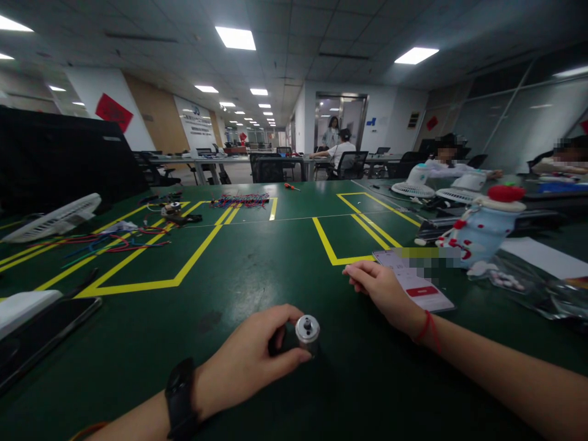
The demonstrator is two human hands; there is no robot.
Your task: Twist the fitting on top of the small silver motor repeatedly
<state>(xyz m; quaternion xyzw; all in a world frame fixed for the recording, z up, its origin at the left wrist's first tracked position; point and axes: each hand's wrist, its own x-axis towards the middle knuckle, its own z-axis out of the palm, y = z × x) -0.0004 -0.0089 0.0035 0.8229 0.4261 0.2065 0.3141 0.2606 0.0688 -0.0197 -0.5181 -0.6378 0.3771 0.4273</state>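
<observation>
Left hand [250, 358] pinching motor [307, 334] at 6 o'clock on table [257, 269]; right hand [381, 288] flat, empty, at 3 by phone [420, 288]. Best keep motor upright, grip firm

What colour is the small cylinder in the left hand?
The small cylinder is silver metal on its end with a dark body, seen in the head view in the left hand.

Open office (ceiling panels [236, 38] lit) with desks, black chairs [350, 165], glass partitions [505, 116].
</observation>
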